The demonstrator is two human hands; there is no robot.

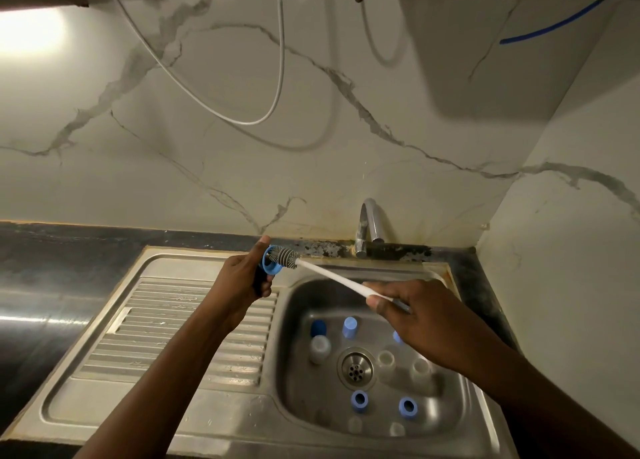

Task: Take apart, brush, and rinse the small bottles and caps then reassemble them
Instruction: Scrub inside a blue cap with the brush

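My left hand (pixel 242 278) grips a blue cap (pixel 271 266) above the back left corner of the sink. My right hand (pixel 412 316) pinches the white handle of a bottle brush (pixel 332 277), whose grey bristle head sits in and against the cap's opening. Down in the steel sink basin (pixel 301 365) stand several small clear bottles (pixel 319 348) and several blue caps (pixel 359 400), spread around the drain (pixel 356 368). One blue cap (pixel 397 336) is partly hidden behind my right hand.
A chrome tap (pixel 369 226) rises behind the basin; no water runs from it. A ribbed steel drainboard (pixel 166 337) lies to the left, dark countertop (pixel 52 251) beyond it. Marble wall behind, with white cables (pixel 277 88) hanging down.
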